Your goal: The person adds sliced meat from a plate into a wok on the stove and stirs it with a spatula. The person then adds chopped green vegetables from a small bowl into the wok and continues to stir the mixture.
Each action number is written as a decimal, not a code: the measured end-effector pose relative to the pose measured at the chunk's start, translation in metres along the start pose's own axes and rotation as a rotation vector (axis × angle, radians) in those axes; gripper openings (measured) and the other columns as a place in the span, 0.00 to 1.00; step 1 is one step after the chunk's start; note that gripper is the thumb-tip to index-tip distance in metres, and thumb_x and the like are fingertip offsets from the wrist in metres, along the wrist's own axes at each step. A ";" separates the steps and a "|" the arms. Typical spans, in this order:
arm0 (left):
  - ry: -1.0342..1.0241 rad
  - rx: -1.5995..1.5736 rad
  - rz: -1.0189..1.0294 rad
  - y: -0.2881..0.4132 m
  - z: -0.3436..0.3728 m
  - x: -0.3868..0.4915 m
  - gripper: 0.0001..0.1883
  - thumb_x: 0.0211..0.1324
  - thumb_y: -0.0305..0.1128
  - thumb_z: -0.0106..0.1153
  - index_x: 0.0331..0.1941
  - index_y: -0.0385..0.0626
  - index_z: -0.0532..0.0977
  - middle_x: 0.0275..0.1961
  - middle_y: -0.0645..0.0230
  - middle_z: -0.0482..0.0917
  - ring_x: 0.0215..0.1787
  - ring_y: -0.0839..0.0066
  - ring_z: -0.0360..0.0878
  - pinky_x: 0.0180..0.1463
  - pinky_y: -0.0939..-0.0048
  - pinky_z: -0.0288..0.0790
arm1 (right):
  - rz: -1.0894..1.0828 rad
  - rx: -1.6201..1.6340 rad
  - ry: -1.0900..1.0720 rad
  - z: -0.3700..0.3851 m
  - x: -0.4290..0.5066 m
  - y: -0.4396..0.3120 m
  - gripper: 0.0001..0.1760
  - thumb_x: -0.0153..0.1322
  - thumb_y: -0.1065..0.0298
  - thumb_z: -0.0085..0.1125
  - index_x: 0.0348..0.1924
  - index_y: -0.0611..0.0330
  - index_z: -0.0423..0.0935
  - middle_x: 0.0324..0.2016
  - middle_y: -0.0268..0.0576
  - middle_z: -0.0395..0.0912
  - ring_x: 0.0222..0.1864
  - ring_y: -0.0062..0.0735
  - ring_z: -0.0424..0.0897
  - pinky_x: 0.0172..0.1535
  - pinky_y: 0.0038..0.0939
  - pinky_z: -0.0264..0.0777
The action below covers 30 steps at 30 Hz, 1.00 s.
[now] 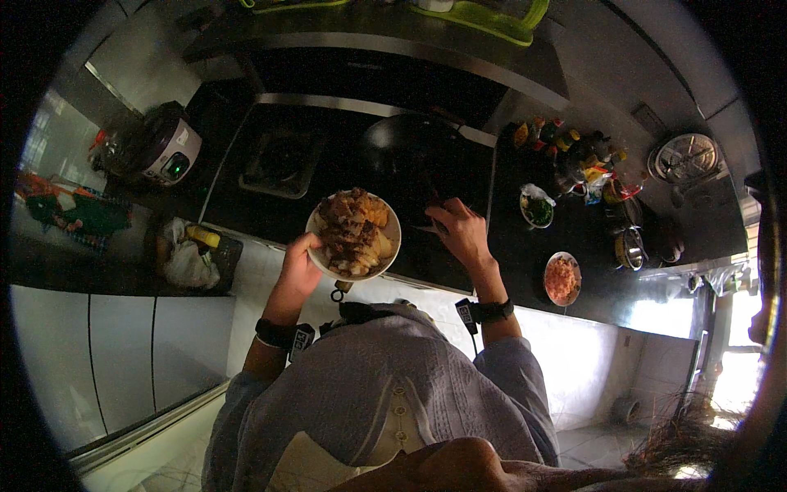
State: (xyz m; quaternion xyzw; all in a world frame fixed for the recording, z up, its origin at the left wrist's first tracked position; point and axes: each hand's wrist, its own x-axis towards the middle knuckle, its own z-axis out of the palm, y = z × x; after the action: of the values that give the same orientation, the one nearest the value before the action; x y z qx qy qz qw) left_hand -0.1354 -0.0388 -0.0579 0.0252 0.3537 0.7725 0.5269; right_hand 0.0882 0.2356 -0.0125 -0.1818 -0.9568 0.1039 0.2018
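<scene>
My left hand (302, 270) grips the near left rim of a white plate (397, 237), with the thumb over the edge. Browned food (353, 230) in chunks and slices is heaped on it. The plate is held up before the front edge of the cooktop. To its right, my right hand (460, 234) is closed around a thin utensil (435, 200), whose exact kind is too dark to tell. Beyond that hand a dark wok (399, 138) sits over the right burner; its contents are lost in shadow.
The left burner (283, 163) is bare. A lit rice cooker (175, 154) stands far left, near a plastic bag (190, 264). On the right counter are a bowl of chopped greens (538, 209), a plate of pinkish minced food (562, 278) and several bottles (565, 141). A range hood (381, 46) overhangs the back.
</scene>
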 end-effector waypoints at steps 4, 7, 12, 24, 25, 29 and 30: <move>0.024 0.006 -0.042 0.007 0.009 0.014 0.23 0.61 0.30 0.48 0.58 0.31 0.72 0.58 0.58 0.80 0.60 0.61 0.79 0.65 0.53 0.72 | 0.040 0.134 0.132 -0.024 -0.027 -0.012 0.16 0.65 0.73 0.72 0.46 0.47 0.86 0.39 0.41 0.81 0.38 0.43 0.85 0.40 0.38 0.82; 0.101 0.078 -0.054 0.009 0.021 0.023 0.21 0.61 0.31 0.50 0.55 0.32 0.73 0.55 0.59 0.81 0.58 0.63 0.79 0.63 0.55 0.73 | 0.155 0.273 0.272 -0.036 -0.046 -0.018 0.15 0.66 0.74 0.72 0.45 0.50 0.86 0.38 0.42 0.82 0.37 0.41 0.85 0.41 0.35 0.81; 0.068 0.115 -0.060 0.012 0.033 0.045 0.15 0.60 0.31 0.52 0.48 0.37 0.76 0.48 0.67 0.82 0.50 0.71 0.81 0.55 0.63 0.76 | 0.462 0.606 0.433 -0.033 -0.078 -0.008 0.10 0.69 0.76 0.71 0.44 0.60 0.85 0.37 0.39 0.85 0.36 0.25 0.83 0.40 0.27 0.79; 0.002 0.230 -0.050 0.017 0.038 0.088 0.13 0.60 0.31 0.53 0.45 0.37 0.78 0.44 0.65 0.84 0.47 0.70 0.85 0.51 0.64 0.81 | 0.749 1.647 0.939 -0.073 -0.125 0.024 0.06 0.77 0.66 0.62 0.46 0.55 0.79 0.30 0.30 0.78 0.29 0.21 0.78 0.28 0.25 0.72; 0.061 0.275 -0.070 0.016 0.037 0.091 0.14 0.61 0.32 0.53 0.46 0.37 0.78 0.46 0.65 0.84 0.47 0.69 0.85 0.53 0.63 0.81 | 0.744 1.677 0.897 -0.082 -0.127 0.021 0.06 0.77 0.67 0.62 0.46 0.55 0.79 0.30 0.30 0.78 0.29 0.21 0.78 0.28 0.25 0.72; -0.011 0.269 -0.122 0.014 0.034 0.110 0.18 0.65 0.35 0.52 0.53 0.37 0.77 0.52 0.63 0.84 0.52 0.68 0.84 0.58 0.61 0.79 | 0.700 1.510 0.831 -0.107 -0.127 0.000 0.08 0.77 0.68 0.62 0.48 0.56 0.78 0.30 0.34 0.79 0.27 0.25 0.79 0.27 0.26 0.73; 0.027 0.263 -0.159 0.014 0.033 0.113 0.19 0.66 0.36 0.52 0.55 0.37 0.77 0.54 0.62 0.84 0.54 0.67 0.84 0.59 0.61 0.79 | 0.651 1.480 0.793 -0.113 -0.126 -0.004 0.08 0.77 0.69 0.61 0.48 0.57 0.78 0.30 0.36 0.79 0.27 0.26 0.79 0.26 0.26 0.73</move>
State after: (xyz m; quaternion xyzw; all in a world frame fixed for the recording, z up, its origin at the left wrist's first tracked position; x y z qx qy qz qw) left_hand -0.1831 0.0702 -0.0627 0.0557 0.4598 0.6754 0.5738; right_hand 0.2424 0.1964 0.0456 -0.2899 -0.4065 0.6750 0.5432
